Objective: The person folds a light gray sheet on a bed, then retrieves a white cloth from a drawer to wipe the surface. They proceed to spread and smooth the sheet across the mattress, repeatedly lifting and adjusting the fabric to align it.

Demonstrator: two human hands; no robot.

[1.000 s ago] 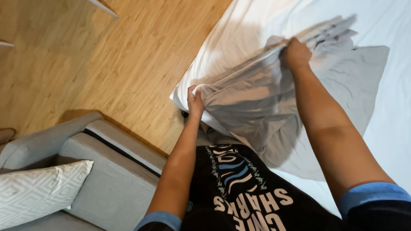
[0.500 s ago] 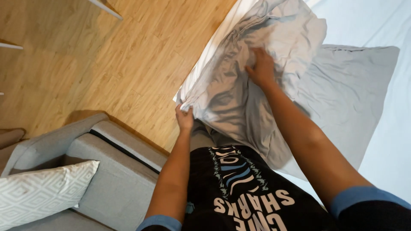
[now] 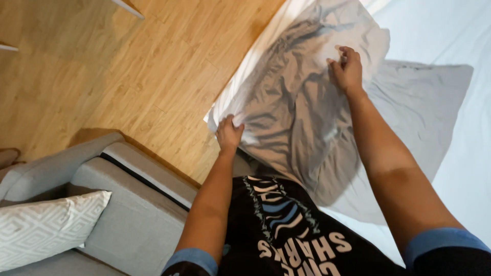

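Both hands work a grey pillowcase (image 3: 291, 107) that bunches around a white pillow (image 3: 230, 99) at the bed's edge. Left hand (image 3: 228, 134) pinches the near corner of the cloth, fingers curled shut on it. Right hand (image 3: 347, 69) grips the crumpled fabric farther up, fingers closed into the folds. Judging by how things lie, the covering looks partly done: white pillow shows bare along the edge left of the left hand, and the cloth is wrinkled and uneven, so pulling it square and smoothing it remain. Right of the right hand lies a second grey pillowcase (image 3: 424, 102), flat on the white bed sheet (image 3: 460, 30). Below the left hand are wooden floor (image 3: 102, 76), a grey sofa (image 3: 128, 204) and 1 patterned cushion (image 3: 46, 225), near the person's legs.
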